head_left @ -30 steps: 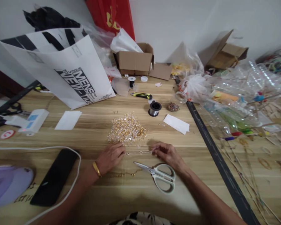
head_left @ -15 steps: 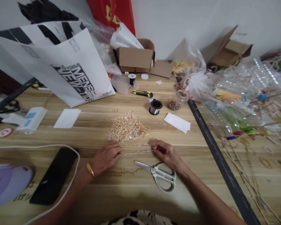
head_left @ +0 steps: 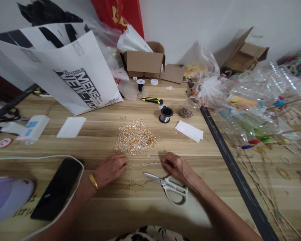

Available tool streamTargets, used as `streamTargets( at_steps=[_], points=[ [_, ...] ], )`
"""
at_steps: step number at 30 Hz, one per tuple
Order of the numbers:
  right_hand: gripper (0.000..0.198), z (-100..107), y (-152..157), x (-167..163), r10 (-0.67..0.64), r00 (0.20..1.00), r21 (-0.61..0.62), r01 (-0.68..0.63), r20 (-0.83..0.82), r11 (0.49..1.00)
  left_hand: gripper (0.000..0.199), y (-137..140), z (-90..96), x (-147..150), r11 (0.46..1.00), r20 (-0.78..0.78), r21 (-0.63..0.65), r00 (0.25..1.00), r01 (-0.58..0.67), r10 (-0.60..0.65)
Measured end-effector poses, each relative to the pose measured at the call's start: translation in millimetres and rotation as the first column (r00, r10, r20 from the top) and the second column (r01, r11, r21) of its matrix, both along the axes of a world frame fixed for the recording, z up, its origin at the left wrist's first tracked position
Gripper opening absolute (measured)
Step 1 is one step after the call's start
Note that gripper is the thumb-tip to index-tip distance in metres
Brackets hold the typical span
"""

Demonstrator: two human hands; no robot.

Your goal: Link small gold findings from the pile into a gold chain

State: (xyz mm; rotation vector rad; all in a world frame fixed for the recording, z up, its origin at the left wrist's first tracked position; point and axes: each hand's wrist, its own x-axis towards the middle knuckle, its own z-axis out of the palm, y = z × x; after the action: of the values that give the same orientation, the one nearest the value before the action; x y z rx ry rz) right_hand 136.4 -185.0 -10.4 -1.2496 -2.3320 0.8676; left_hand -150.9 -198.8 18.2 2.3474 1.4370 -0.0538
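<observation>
Between my two hands a thin silver chain [head_left: 144, 164] with a small ring at its middle lies stretched along the tabletop. My left hand [head_left: 111, 169], with a gold bracelet [head_left: 93, 181] on the wrist, pinches the chain's left end. At the other end, my right hand [head_left: 177, 166] has its thumb and fingers closed on the chain. Scissors [head_left: 169, 187] with pale handles lie partly open just below my right hand. A gold chain [head_left: 132, 185] rests left of their tip. Beyond the hands is a heap of gold and clear beads [head_left: 136, 136].
A wire spool [head_left: 166, 114], a jar of beads [head_left: 187, 112], a yellow utility knife [head_left: 152, 100] and a paper slip [head_left: 189, 131] lie farther back. To the left are a black phone [head_left: 57, 189], a white cable and a paper bag [head_left: 97, 67]. Plastic bags [head_left: 251, 110] crowd the right side.
My left hand has shifted slightly left and the chain has moved a little left with it, drawn straighter. My right fingers have curled in more around its end.
</observation>
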Motion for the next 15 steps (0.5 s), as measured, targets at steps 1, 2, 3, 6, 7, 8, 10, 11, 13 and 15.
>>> streamTargets(
  at_steps=[1, 2, 3, 6, 7, 8, 10, 11, 13, 15],
  points=[
    [0.007, -0.5, 0.0, -0.1, 0.010, 1.000, 0.013, -0.011, 0.025, 1.000, 0.022, 0.0, 0.3, -0.5, 1.000, -0.002, -0.003, 1.000, -0.002, 0.002],
    [0.007, -1.1, 0.1, -0.2, 0.020, 0.999, 0.025, -0.021, 0.049, 0.999, 0.022, 0.0, 0.7, -0.9, 1.000, -0.006, -0.007, 1.000, -0.004, 0.004],
    [0.006, -1.6, 0.1, -0.3, 0.030, 0.997, 0.036, -0.033, 0.070, 0.999, 0.022, 0.0, 1.1, -1.2, 1.000, -0.012, -0.013, 1.000, -0.006, 0.006],
    [0.007, -2.2, -0.1, -0.4, 0.049, 0.991, 0.054, -0.056, 0.126, 0.997, 0.022, 0.6, 2.4, -1.8, 1.000, -0.035, -0.020, 0.999, -0.010, 0.010],
    [0.007, -2.1, -0.2, -0.4, 0.053, 0.989, 0.055, -0.061, 0.138, 0.997, 0.021, 0.9, 2.6, -2.0, 1.000, -0.041, -0.017, 0.999, -0.009, 0.008],
    [0.007, -1.9, -0.3, -0.3, 0.055, 0.988, 0.056, -0.064, 0.145, 0.996, 0.021, 1.2, 2.5, -2.2, 1.000, -0.044, -0.012, 0.999, -0.008, 0.007],
    [0.008, -1.1, -0.5, -0.1, 0.060, 0.987, 0.055, -0.069, 0.146, 0.996, 0.020, 1.7, 1.6, -3.0, 1.000, -0.047, -0.003, 0.999, -0.005, 0.005],
    [0.008, -0.6, -0.4, 0.1, 0.065, 0.988, 0.053, -0.073, 0.142, 0.996, 0.021, 1.8, 0.8, -3.6, 1.000, -0.049, 0.003, 0.999, -0.006, 0.006],
    [0.008, 0.7, -0.1, 0.5, 0.073, 0.989, 0.046, -0.080, 0.131, 0.996, 0.021, 1.6, -0.6, -4.9, 1.000, -0.053, 0.013, 0.999, -0.008, 0.008],
    [0.007, 2.1, 0.6, 1.1, 0.085, 0.990, 0.037, -0.090, 0.113, 0.995, 0.021, 0.9, -0.7, -5.3, 1.000, -0.058, 0.024, 0.998, -0.005, 0.006]
  ],
)
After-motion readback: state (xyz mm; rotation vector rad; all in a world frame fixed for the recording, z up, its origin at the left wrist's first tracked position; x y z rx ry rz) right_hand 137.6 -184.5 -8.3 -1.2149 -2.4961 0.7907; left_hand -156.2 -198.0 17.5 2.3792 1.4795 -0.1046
